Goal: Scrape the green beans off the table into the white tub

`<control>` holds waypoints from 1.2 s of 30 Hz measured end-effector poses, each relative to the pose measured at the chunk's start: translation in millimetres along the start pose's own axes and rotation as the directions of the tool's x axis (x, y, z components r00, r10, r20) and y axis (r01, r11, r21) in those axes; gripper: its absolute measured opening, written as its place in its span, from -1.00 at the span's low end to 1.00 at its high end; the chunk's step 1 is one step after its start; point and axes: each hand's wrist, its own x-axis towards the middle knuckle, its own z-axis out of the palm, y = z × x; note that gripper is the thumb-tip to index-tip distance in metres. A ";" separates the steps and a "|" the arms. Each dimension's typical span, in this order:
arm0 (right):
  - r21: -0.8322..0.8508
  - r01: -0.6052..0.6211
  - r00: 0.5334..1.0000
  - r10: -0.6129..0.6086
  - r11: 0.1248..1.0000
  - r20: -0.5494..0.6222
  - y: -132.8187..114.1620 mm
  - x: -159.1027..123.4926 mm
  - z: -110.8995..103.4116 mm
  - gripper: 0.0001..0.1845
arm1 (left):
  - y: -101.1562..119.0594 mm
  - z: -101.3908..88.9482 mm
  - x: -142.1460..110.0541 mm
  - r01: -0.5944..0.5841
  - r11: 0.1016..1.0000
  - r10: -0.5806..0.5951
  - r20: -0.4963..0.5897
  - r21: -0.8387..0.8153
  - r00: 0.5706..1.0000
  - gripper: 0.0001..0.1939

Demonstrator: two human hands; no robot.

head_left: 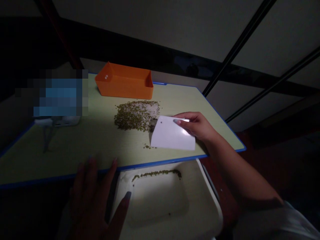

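Note:
My right hand (198, 125) pinches a white, flat, glossy scraper (173, 135) by its upper right edge, tilted over the table. A small dark spot shows near the scraper's upper left corner. Left of it lies a spread pile of small green beans (131, 116), mixed with white grains (151, 108) toward the right. A few stray beans lie by the scraper's lower left corner. My left hand (93, 196), in shadow, has its fingers spread at the table's front edge, its thumb over the left rim of a white basin (208, 190). Beans line the basin's far inner side.
The pale green table (95, 146) has a blue edge. At its back stands an orange open box (127, 81). A pixelated blue patch (61, 93) and a pale object with a cord (66, 120) are at the left. Dark-striped panels (180, 30) rise behind.

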 end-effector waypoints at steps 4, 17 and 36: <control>0.000 -0.027 1.000 0.027 1.000 0.004 -1.7 -3.7 -2.4 -0.59 | 4.2 -3.1 0.3 0.002 1.000 -0.002 0.010 0.002 1.000 -0.30; -0.073 0.047 0.997 -0.043 0.996 0.059 -7.3 -9.6 -1.2 -0.63 | 7.4 -5.9 0.7 -0.005 1.000 0.005 0.021 0.019 1.000 -0.27; -0.076 0.044 0.985 -0.031 0.996 0.169 -5.1 -10.7 -1.4 -0.62 | 14.5 -12.1 0.3 0.045 0.999 -0.043 0.056 -0.024 0.998 -0.30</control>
